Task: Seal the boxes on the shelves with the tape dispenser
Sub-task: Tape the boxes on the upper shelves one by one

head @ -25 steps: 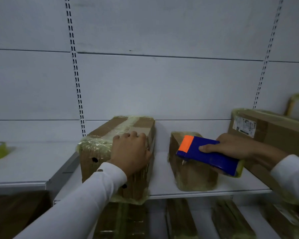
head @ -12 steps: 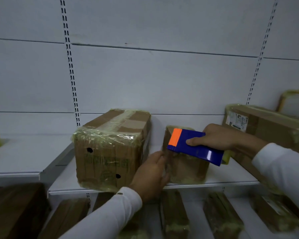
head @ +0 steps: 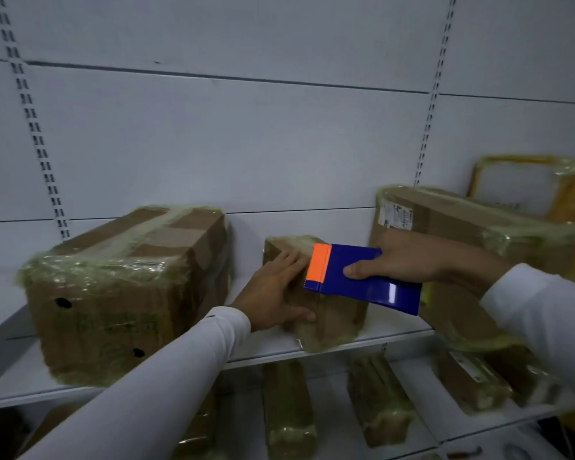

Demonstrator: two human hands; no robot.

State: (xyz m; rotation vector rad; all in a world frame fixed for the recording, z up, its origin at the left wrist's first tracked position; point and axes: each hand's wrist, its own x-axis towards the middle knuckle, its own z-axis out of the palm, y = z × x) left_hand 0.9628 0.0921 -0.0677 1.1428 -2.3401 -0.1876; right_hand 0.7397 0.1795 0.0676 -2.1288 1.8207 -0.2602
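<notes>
Left hand [head: 276,293] moved off the big box [head: 127,287] onto the small box [head: 316,307]; sealing shifts there.
Fingers spread flat on its left side. Right hand [head: 402,260], fingers clamped, holds tape dispenser [head: 362,277] above small box. Upper shelf [head: 263,350]: four parcels; below it, at least five.

One view only, head-worn, wide-angle. Looks forward and slightly down at a shelf [head: 329,346] from close, about arm's reach, facing the back wall [head: 246,134] nearly square on. Wall fills 12 o'clock; small box [head: 332,320] sits just below centre, with left hand [head: 273,297] and right hand [head: 409,260] entering from 7 and 4 o'clock. Lower shelf [head: 422,423] seen steeply from above at 6 o'clock. Edges bowed by the lens; slightly blurred. No second view to share with.
</notes>
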